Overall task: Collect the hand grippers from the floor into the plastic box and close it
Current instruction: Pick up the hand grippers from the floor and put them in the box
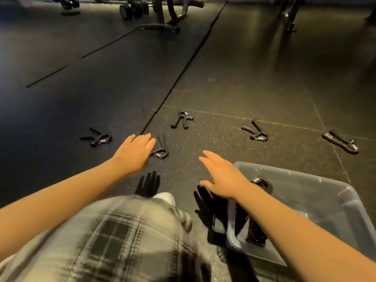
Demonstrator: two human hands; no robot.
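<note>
past a plaid knee [122, 231], left hand [136, 152] and right hand [222, 176] spread empty; the open plastic box [329, 202] holds at least one hand gripper [262, 183], five floor grippers [160, 149] left.

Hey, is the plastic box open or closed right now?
Open. The plastic box is uncovered on top, and from above you can see straight in to a hand gripper lying inside.

Open floor [234, 82] fills the upper middle. Hand grippers [182, 120] dot a band across the centre, gaps between them. The plastic box [329, 192] blocks the lower right; gym equipment [142, 9] crowds the top edge.
</note>
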